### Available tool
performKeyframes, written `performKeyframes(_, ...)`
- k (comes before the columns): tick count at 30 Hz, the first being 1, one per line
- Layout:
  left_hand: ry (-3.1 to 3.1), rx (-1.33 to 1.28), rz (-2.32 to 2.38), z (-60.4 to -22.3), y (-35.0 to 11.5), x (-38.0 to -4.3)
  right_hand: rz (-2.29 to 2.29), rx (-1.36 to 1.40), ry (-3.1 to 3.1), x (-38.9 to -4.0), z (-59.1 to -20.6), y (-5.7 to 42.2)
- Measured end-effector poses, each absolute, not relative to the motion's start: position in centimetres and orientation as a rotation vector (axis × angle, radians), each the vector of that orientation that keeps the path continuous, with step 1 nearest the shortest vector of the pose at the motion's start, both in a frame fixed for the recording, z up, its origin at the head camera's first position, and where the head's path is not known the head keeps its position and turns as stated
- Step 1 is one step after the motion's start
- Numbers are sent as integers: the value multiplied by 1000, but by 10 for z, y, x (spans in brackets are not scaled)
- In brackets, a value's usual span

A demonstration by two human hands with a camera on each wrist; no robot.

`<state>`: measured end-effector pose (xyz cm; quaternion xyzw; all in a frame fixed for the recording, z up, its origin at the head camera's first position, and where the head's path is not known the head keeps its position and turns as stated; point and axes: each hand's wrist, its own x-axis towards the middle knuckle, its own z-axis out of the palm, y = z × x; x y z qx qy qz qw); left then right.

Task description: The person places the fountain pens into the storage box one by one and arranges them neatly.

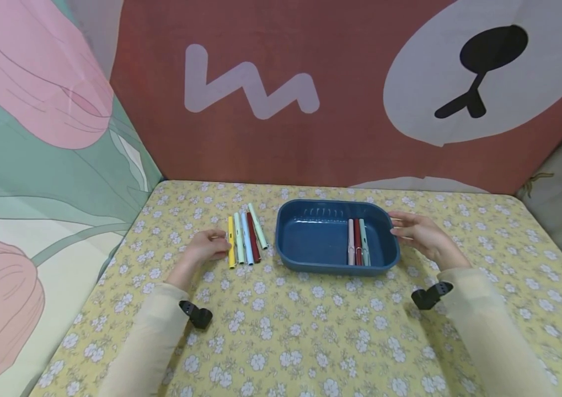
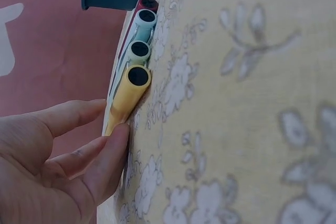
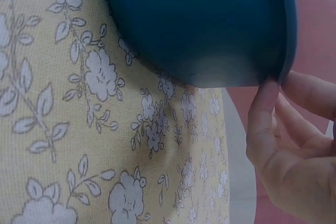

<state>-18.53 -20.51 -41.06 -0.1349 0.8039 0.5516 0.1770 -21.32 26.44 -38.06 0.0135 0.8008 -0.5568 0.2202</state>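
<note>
My left hand (image 1: 206, 246) holds a yellow pen (image 1: 231, 242) between thumb and fingertips, the pen lying flat on the cloth. Beside it lie a light green pen (image 1: 239, 238), a light blue pen (image 1: 247, 239), a dark red pen (image 1: 253, 237) and, slightly tilted, another light green pen (image 1: 258, 226). The left wrist view shows the yellow pen's dark round end (image 2: 138, 76). My right hand (image 1: 422, 234) pinches the right rim of a blue tray (image 1: 305, 267). Inside the tray a pink pen (image 1: 351, 242), a dark red pen (image 1: 358, 242) and a grey-green pen (image 1: 364, 243) lie side by side.
A yellow floral cloth (image 1: 281, 331) covers the table. Behind it stands a reddish-brown printed backdrop (image 1: 261, 149), with a flower-patterned panel (image 1: 52, 182) along the left. Each wrist carries a small black camera.
</note>
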Motion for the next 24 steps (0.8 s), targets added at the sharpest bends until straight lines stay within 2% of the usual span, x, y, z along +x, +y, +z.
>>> performKeyframes(24,2393,-452,1400,-408,-193,-189,-1547,46,2228,-213,-381,263)
